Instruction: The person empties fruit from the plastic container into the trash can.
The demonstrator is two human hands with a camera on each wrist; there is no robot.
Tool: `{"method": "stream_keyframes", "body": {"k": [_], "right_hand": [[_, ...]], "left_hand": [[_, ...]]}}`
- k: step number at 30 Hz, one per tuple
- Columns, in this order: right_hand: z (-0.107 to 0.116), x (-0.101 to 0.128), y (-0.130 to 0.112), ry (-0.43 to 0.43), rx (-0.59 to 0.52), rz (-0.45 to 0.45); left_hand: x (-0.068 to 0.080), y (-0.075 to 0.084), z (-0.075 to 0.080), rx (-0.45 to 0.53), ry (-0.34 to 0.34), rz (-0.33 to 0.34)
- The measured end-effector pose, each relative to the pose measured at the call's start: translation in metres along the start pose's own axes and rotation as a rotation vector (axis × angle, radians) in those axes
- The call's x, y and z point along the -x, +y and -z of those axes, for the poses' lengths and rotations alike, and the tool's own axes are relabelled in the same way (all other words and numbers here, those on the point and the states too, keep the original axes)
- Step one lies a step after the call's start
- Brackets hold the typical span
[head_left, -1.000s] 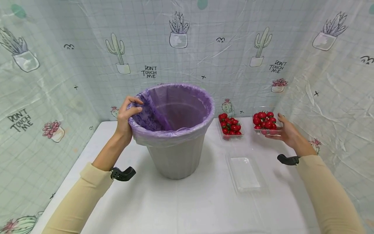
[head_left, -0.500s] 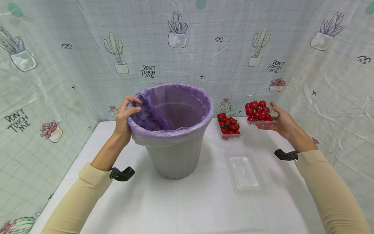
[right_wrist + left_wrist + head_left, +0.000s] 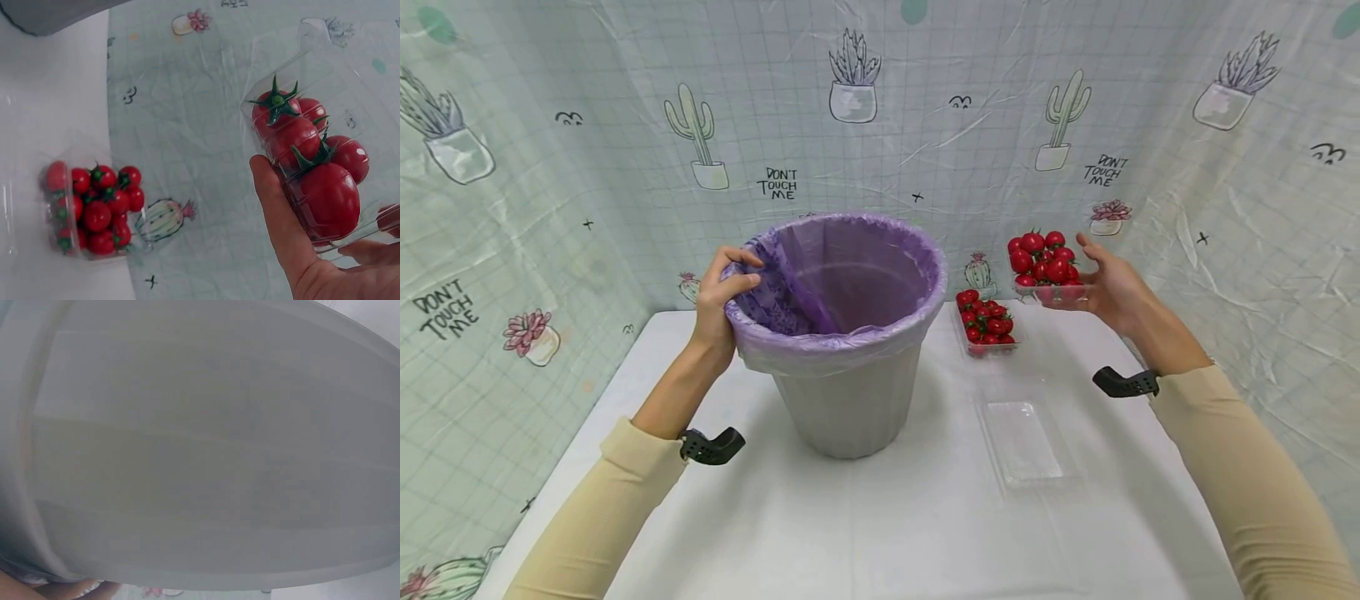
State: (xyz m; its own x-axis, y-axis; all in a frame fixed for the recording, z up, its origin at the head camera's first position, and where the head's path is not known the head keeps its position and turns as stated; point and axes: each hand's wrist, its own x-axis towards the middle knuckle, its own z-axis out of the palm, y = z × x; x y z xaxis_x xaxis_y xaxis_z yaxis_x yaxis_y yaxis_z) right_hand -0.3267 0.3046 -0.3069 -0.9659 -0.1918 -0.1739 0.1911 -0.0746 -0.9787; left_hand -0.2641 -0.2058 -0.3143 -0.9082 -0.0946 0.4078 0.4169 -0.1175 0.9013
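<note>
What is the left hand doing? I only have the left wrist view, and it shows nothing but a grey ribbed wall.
Observer: That wall is the grey bin. The left hand grips its rim, thumb inside over the purple liner.
Operator: And the right hand?
Observer: The right hand holds a clear punnet of cherry tomatoes in the air, right of the bin and above rim height.
Operator: Anything else on the table?
Observer: A second punnet of cherry tomatoes sits on the white table beside the bin, and an empty clear tray lies nearer the person.
</note>
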Motion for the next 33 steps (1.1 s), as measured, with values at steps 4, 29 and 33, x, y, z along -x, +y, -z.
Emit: {"method": "stream_keyframes", "body": {"k": [4,29,33], "right_hand": [[-0.008,0.001,-0.009,0.010,0.007,0.009],[-0.062,0.011,-0.054,-0.058,0.046,0.098],[-0.073,0.011,-0.060,-0.072,0.034,0.114]], "left_hand": [[-0.001,-0.001,0.000,0.002,-0.007,-0.003],[-0.001,-0.003,-0.001,0.030,0.014,-0.015],[-0.002,-0.003,0.000,0.034,0.013,-0.019]]}}
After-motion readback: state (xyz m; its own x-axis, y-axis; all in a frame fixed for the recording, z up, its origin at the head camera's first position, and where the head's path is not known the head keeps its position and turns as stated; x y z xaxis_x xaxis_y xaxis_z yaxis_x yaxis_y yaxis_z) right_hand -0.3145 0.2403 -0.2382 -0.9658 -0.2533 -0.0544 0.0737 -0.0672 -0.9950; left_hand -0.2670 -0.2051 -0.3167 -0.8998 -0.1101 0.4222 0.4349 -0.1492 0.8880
